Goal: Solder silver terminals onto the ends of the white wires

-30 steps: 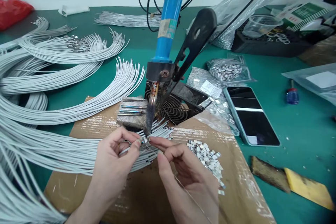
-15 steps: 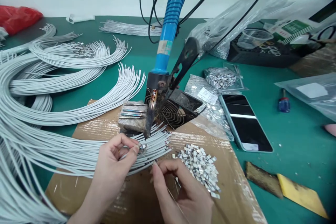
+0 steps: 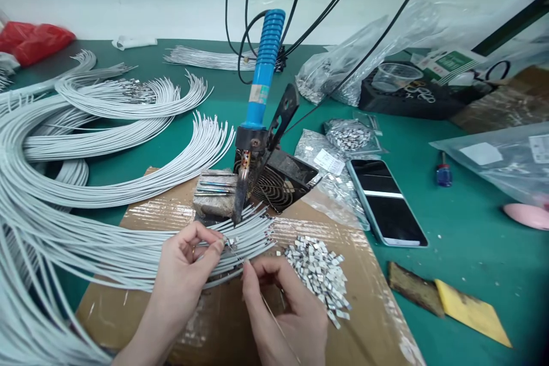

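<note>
- The left hand [image 3: 184, 271], in the lower middle of the frame, has its thumb and forefinger pressed together, pinching a small metal piece [image 3: 232, 241]; whether a cable end sits in that grip too, I cannot tell.
- The right hand [image 3: 287, 311], lower and right of centre, pinches a thin wire [image 3: 278, 327] between thumb and forefinger; its other fingers curl inward, and the wire trails down to the bottom edge.
- The metal piece is near the centre of the frame, just below the dark tip of a blue-handled soldering iron [image 3: 262, 68], with a small gap between.
- Beneath the fingers, a bundle of white cables [image 3: 115, 251] sweeps in from the left edge across brown cardboard [image 3: 364, 291].
- A pile of metal tabs [image 3: 319, 274] lies on the cardboard, just right of the right hand.
- Behind the iron's tip stands a black fan [image 3: 278, 180], with a block bearing thin rods [image 3: 214, 191] beside it.
- Right of centre lies a phone [image 3: 388, 203]; below it, toward the lower right, a yellow sponge [image 3: 472, 311].
</note>
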{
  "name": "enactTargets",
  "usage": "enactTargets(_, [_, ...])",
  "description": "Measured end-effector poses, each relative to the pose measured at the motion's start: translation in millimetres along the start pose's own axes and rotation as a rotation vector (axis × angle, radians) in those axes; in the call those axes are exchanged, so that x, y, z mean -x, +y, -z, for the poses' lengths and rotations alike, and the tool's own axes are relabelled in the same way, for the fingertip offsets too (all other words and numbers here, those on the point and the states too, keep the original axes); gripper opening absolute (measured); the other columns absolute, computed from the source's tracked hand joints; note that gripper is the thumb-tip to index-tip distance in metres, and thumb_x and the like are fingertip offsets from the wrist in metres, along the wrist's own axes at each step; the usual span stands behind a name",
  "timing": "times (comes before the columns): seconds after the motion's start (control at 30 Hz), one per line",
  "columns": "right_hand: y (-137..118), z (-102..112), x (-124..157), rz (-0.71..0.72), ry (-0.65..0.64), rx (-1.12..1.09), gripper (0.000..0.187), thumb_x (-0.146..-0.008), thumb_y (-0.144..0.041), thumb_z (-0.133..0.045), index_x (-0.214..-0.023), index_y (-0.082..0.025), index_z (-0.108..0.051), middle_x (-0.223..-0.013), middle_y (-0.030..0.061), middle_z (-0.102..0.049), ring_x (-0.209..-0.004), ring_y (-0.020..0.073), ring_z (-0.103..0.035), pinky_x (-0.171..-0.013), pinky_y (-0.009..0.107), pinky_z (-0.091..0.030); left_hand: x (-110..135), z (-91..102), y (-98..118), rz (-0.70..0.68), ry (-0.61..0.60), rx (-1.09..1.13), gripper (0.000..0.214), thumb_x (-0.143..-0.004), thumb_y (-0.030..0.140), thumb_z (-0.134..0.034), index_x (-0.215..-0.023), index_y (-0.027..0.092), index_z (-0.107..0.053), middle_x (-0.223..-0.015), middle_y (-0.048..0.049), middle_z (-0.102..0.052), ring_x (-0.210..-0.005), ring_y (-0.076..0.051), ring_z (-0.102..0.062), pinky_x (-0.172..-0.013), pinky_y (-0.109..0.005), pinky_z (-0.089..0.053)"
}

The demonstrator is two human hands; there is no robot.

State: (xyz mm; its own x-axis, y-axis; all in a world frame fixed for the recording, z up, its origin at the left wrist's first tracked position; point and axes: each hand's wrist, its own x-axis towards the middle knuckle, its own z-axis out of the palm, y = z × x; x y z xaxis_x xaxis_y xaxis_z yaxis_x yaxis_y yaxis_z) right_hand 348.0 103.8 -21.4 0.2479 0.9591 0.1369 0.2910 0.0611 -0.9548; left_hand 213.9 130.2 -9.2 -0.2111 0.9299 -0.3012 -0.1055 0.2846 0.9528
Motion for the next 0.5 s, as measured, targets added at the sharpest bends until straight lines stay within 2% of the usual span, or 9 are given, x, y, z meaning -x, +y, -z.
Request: enactTargets(0.5, [1.2, -3.0, 3.6, -0.072, 0.009, -0.063, 0.027, -0.094, -0.032, -0.065, -0.07, -0.022, -0.058, -0.061, -0.0064, -0.057, -0.054, 0.0095, -0.055, -0.057, 0.019, -0.043, -3.6, -2.4, -1.6, 0.007, 0.039, -0.007, 0.02, -0.072, 0.029, -0.083, -0.065, 0.019, -0.067, -0.082, -0.0029, -0.074, -0.073, -0.015, -0.059, -0.058, -0.02, -0.04])
